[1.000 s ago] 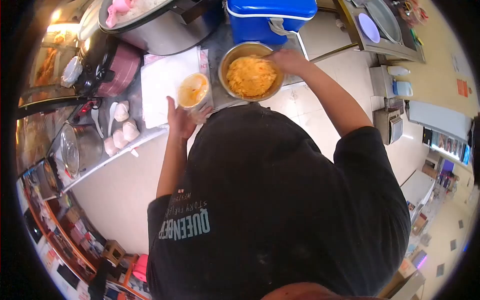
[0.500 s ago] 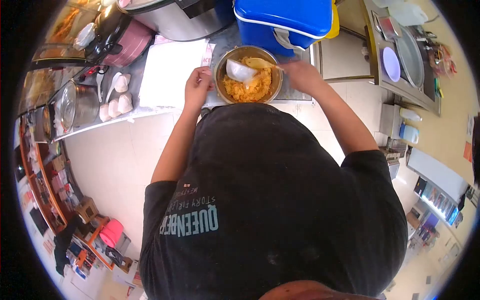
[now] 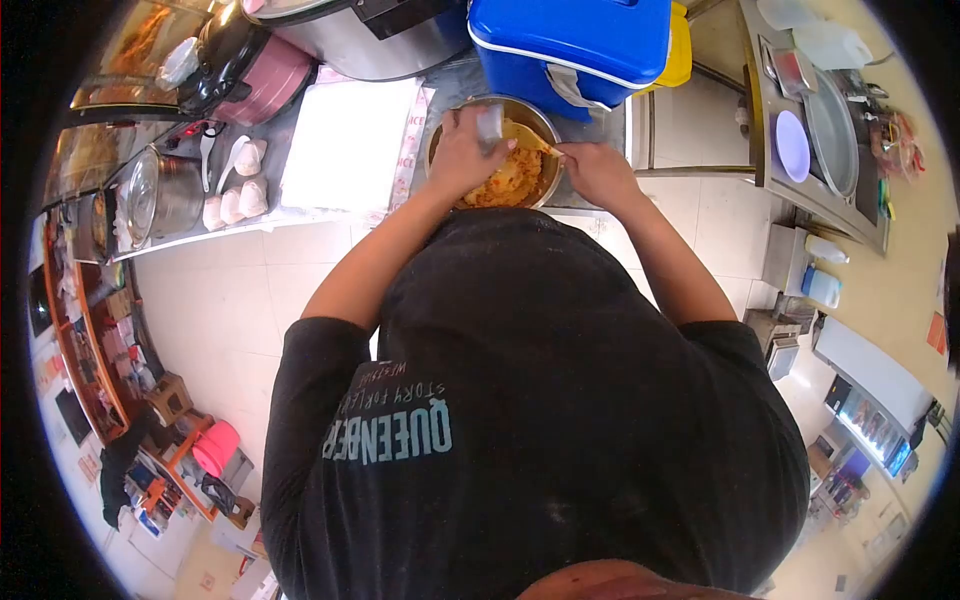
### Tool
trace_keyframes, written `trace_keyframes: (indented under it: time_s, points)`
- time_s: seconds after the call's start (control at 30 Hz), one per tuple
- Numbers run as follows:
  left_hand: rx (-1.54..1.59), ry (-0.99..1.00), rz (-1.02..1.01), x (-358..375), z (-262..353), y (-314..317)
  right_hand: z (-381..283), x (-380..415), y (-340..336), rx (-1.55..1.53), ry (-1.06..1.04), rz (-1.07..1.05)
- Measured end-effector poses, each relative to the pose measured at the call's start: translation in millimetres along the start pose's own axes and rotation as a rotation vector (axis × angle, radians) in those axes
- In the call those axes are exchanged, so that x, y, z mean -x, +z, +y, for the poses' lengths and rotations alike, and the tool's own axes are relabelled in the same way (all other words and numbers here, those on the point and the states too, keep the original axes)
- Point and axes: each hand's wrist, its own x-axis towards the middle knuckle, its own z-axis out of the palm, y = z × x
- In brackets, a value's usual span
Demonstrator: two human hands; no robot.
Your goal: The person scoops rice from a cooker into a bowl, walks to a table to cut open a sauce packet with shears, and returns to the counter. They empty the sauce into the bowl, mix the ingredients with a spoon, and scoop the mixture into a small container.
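Observation:
A metal mixing bowl with orange, rice-like food in it stands at the counter edge in front of me. Over its left side, my left hand grips a translucent white cup, whose lower part is hidden by the fingers. On the bowl's right, my right hand is closed on the handle of a yellowish spoon. The spoon's head lies in the bowl, against the food.
White paper sheets lie left of the bowl. A blue cooler box stands right behind it. Farther left are a ladle, several wrapped white lumps and a lidded glass-topped pot. Behind stands a large steel cooker.
My left hand has moved right, from beside the bowl to over it, and has taken hold of the white cup. The right hand has shifted slightly down with the spoon.

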Motion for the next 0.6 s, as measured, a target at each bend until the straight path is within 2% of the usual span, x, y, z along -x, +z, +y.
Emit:
trace_keyframes:
  time_s: [0.1,0.2,0.3,0.4,0.5,0.6]
  points:
    - [-0.048,-0.137,0.015,-9,-9,13,6,2,5,-0.042,-0.008,0.025]
    - [-0.090,-0.117,0.012,-22,-21,11,7,7,-3,-0.020,0.064,0.030]
    - [0.110,-0.225,0.028,-25,-37,-7,1,15,-28,-0.003,0.068,0.151]
    - [0.428,-0.422,0.095,-8,-16,-53,-9,12,-41,0.232,0.092,0.080]
    - [0.761,-0.489,0.155,15,-34,-81,-19,-2,-25,0.433,-0.012,0.038]
    - [1.019,-0.543,0.274,41,-65,-94,-42,-10,-15,0.500,-0.171,-0.042]
